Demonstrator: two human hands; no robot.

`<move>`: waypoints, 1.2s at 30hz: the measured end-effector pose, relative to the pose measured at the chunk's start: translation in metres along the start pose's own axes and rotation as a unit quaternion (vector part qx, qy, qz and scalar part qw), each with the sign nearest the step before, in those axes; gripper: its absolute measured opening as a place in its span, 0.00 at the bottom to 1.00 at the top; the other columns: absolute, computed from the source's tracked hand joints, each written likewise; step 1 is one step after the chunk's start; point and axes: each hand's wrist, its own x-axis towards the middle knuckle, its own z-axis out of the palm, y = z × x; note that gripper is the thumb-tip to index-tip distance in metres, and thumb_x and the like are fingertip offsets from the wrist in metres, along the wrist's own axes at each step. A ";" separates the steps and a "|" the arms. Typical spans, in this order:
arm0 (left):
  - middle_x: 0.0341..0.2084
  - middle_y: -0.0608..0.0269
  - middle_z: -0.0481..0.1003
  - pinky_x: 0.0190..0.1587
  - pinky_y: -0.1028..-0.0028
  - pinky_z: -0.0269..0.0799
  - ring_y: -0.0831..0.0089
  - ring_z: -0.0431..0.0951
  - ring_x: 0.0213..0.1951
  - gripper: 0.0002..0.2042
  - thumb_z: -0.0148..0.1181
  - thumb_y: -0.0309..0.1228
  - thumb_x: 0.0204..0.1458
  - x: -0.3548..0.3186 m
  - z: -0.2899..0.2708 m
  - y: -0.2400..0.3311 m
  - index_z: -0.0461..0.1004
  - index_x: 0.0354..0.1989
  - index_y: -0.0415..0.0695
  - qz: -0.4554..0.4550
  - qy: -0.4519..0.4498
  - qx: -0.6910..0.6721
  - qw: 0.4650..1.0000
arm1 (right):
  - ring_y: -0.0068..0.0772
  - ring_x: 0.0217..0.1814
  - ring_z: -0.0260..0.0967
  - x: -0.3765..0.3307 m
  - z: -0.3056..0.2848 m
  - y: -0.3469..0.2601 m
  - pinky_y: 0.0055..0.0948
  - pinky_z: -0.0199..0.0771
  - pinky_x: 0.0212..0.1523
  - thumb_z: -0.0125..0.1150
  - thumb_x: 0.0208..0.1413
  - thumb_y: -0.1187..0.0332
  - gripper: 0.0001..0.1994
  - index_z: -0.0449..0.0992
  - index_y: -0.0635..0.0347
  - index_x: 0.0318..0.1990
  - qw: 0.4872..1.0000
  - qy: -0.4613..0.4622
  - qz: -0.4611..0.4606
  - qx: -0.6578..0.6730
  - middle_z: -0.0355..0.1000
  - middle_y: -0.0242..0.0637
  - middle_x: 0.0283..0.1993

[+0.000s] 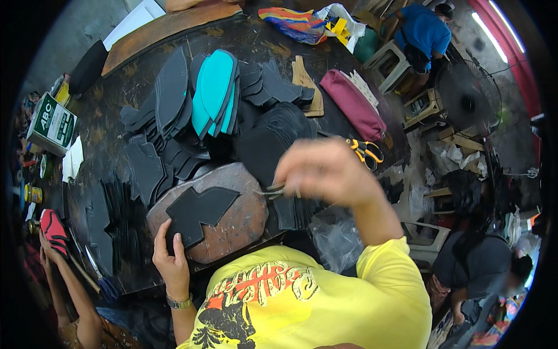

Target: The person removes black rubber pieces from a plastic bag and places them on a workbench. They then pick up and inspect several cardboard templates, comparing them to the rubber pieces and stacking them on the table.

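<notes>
While your left hand (170,256) is pressing down on the lower edge of a black cut piece (197,212), that piece is lying flat on a rounded brown stone slab (241,224) set on the dark worktable (116,87) right in front of you. Your fingers are lying spread over the piece, thumb along its side, pinning it rather than gripping around it. Your right hand (322,171) is hanging raised just beyond the slab's right edge, blurred, with its fingers closing around a small metal tool (272,191) whose tip is pointing left toward the black piece without touching it.

Beyond the slab, stacks of black cut pieces (273,145) are fanning out across the table, and a pile of teal soles (214,90) is sitting among them farther back. Orange-handled scissors (365,151) are lying near the table's right edge, just beside a maroon pouch (353,104). At the table's left edge a green and white box (52,123) is standing. Another person's hand (49,247) is holding a red and black piece (53,230) at your lower left. A person in a blue shirt (424,32) is sitting well away at the upper right, near a standing fan (468,96).
</notes>
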 end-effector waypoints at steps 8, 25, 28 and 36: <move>0.41 0.53 0.76 0.48 0.64 0.68 0.58 0.74 0.41 0.14 0.56 0.23 0.57 0.012 0.018 -0.008 0.75 0.51 0.36 0.089 0.013 0.106 0.990 | 0.28 0.34 0.76 0.105 -0.221 0.138 0.25 0.78 0.33 0.66 0.59 0.65 0.21 0.73 0.62 0.58 0.891 0.376 0.252 -0.044 0.76 0.38 0.46; 0.30 0.55 0.75 0.40 0.64 0.66 0.58 0.72 0.33 0.10 0.58 0.22 0.53 0.022 0.019 -0.018 0.77 0.44 0.37 0.066 0.034 0.076 0.994 | 0.29 0.27 0.76 0.187 -0.324 0.259 0.29 0.80 0.26 0.55 0.66 0.62 0.17 0.71 0.64 0.57 0.815 0.525 0.222 -0.105 0.76 0.38 0.38; 0.30 0.55 0.75 0.40 0.64 0.66 0.58 0.72 0.33 0.10 0.58 0.22 0.53 0.024 0.020 -0.016 0.78 0.44 0.38 0.069 0.035 0.074 0.994 | 0.33 0.28 0.78 0.186 -0.326 0.235 0.29 0.81 0.26 0.52 0.68 0.65 0.15 0.71 0.70 0.52 0.839 0.521 0.135 -0.075 0.76 0.44 0.38; 0.30 0.55 0.75 0.40 0.65 0.67 0.59 0.72 0.34 0.10 0.58 0.21 0.54 0.024 0.021 -0.014 0.78 0.45 0.37 0.075 0.039 0.059 0.995 | 0.36 0.35 0.79 0.172 -0.326 0.153 0.35 0.84 0.40 0.52 0.68 0.67 0.10 0.72 0.66 0.46 0.895 0.445 -0.041 0.005 0.76 0.40 0.39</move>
